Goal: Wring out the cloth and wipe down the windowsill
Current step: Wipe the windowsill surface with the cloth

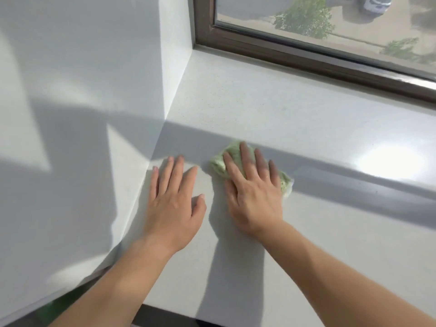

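Note:
A bunched light green cloth (218, 162) lies on the wide white windowsill (306, 128), near its left end. My right hand (252, 187) lies flat on top of the cloth, fingers straight and spread, pressing it onto the sill; most of the cloth is hidden under the palm, with edges showing at the left and right. My left hand (174, 199) rests flat on the bare sill just left of the cloth, fingers straight, holding nothing and not touching the cloth.
A white side wall (77, 90) meets the sill on the left. The dark brown window frame (306, 55) runs along the back of the sill. Something green (59, 305) shows below the sill's front edge at bottom left.

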A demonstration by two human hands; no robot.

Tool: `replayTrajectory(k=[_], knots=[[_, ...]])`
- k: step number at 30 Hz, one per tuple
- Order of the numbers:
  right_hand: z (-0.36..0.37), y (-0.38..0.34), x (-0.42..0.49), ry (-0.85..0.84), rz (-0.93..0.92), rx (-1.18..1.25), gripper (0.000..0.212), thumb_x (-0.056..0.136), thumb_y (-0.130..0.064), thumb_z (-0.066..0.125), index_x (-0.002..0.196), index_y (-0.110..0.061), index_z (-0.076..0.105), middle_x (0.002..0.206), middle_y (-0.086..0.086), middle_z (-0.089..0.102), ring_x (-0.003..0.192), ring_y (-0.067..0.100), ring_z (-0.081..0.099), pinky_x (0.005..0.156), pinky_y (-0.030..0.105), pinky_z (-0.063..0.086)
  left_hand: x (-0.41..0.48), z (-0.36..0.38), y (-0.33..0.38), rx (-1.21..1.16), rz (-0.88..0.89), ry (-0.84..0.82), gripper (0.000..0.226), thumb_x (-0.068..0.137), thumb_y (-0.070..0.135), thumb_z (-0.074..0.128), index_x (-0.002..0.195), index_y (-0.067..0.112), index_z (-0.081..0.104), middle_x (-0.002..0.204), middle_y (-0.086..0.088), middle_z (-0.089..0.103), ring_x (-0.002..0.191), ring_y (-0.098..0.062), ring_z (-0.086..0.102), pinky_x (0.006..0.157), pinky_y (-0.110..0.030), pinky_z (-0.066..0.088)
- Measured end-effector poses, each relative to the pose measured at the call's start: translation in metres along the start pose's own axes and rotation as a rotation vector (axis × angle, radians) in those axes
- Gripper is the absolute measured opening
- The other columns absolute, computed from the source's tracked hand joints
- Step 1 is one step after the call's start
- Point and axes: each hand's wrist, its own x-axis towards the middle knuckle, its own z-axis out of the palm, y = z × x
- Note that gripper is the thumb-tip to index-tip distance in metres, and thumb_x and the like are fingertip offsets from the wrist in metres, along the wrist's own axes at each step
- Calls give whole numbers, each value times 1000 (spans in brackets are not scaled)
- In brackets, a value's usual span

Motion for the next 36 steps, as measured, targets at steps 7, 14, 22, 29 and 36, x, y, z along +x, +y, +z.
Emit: replayTrajectory(k=[7,14,22,29,36], knots=[[-10,45,40,5,253,16,54,101,-45,29,154,-44,22,168,-7,8,153,27,9,123,49,4,-23,3,-6,137,1,-50,68,96,50,27,156,16,24,166,-11,8,154,-26,0,122,-54,4],[5,4,-28,-14,-146,-41,53,100,-40,38,153,-37,33,166,1,20,150,33,20,121,53,15,-20,6,0,120,10,-26,67,95,48,32,154,16,29,165,-12,12,153,-27,4,122,-55,6],[-2,23,0,68,306,20,58,100,-39,33,156,-38,21,168,0,8,152,32,12,122,52,10,-27,6,1,-102,0,107,48,97,34,36,135,11,53,157,-10,36,150,-24,23,123,-44,10],[14,10,-70,-22,-172,8,55,98,-39,42,153,-38,33,166,1,20,152,34,17,121,54,12,-71,4,-9,120,-18,-21,59,99,40,24,155,23,27,166,-3,11,153,-18,2,124,-42,3],[10,15,-44,40,177,29,57,101,-39,32,156,-36,20,168,1,7,153,33,8,122,54,7,-64,13,-7,160,-27,-54,60,101,43,15,158,26,15,167,0,-2,152,-14,-10,124,-45,2]])
